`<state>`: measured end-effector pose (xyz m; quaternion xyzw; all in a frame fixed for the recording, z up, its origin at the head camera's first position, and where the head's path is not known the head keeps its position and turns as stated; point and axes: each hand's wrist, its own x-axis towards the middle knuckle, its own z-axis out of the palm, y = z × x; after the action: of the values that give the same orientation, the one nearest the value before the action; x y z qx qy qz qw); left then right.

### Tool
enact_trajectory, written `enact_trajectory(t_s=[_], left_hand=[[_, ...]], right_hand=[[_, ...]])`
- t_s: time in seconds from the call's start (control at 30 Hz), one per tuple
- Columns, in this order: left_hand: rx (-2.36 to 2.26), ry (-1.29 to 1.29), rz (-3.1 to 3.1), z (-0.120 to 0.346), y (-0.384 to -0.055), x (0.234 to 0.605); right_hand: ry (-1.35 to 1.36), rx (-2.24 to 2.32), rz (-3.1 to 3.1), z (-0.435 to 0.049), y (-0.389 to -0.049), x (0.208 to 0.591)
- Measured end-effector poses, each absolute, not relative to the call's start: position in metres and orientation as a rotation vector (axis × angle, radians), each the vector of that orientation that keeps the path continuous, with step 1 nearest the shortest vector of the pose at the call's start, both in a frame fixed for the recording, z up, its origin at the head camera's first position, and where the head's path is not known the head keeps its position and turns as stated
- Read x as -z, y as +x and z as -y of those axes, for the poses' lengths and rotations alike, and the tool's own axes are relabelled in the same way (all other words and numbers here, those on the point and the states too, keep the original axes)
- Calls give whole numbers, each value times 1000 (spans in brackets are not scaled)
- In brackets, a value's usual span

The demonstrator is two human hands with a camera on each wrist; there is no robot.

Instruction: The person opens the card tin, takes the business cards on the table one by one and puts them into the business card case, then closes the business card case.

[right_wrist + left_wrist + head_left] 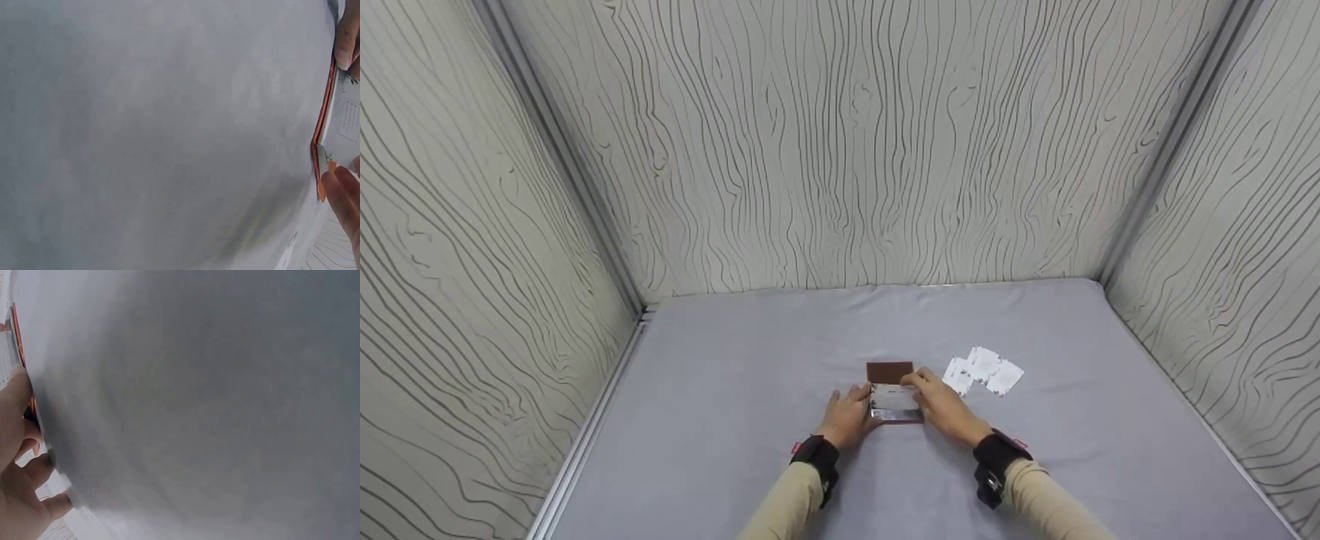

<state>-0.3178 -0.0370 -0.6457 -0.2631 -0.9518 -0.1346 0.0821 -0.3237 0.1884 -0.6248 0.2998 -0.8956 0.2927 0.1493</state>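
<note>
card (894, 397) lies crosswise at lower centre, left of the right hand (949, 411), whose pinch is unclear; left hand (847, 420) grips the brown case (889, 372).

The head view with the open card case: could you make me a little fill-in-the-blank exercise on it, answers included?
1. The loose white cards lying on the table number ____.
2. In this view, they lie to the ____ of the open card case.
3. The lid of the case is ____ in color.
4. The band on the person's left wrist is ____.

Missing words: three; right; brown; black.
</note>
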Motion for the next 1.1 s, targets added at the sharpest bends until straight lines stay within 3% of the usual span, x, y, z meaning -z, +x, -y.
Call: enact_trajectory(t_s=[1.1], left_hand=[[419,-767,2917,35,-320,644]], right_hand=[[896,-695,2712,-185,-325,635]])
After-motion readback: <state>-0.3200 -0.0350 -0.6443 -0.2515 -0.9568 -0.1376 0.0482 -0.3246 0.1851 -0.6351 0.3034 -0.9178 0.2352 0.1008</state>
